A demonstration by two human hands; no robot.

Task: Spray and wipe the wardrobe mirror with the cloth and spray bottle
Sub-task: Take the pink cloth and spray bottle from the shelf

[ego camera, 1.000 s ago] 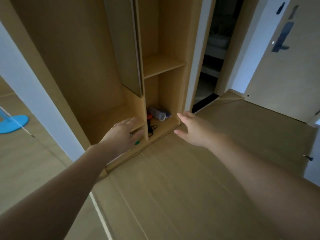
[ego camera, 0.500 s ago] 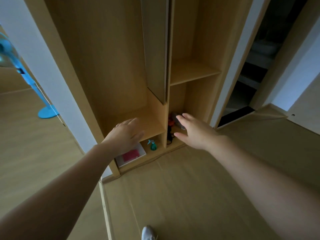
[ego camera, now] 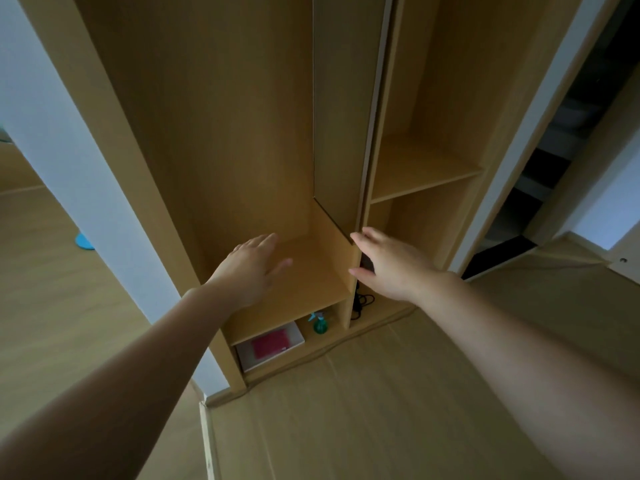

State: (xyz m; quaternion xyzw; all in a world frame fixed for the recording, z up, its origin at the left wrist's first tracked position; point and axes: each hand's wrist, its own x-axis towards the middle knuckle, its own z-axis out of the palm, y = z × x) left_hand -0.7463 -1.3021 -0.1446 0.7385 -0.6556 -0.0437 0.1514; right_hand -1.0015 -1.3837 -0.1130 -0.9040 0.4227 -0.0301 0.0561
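Note:
A small green spray bottle stands in the lowest compartment of the open wooden wardrobe. Left of it a pink cloth lies on a white tray. The mirror is a tall panel fixed on the wardrobe's inner divider, reflecting wood. My left hand hovers open over the low shelf above the cloth. My right hand is open too, fingers by the mirror's bottom corner and the divider's front edge. Neither hand holds anything.
Right of the divider are a shelf and a bottom compartment with a black cable. A white wall post stands left of the wardrobe, a blue fan base behind it. A dark doorway opens at right.
The view has risen and drawn closer to the wardrobe. Both hands have lifted from near the bottom compartments to the low shelf and mirror corner. Cloth and bottle now show fully.

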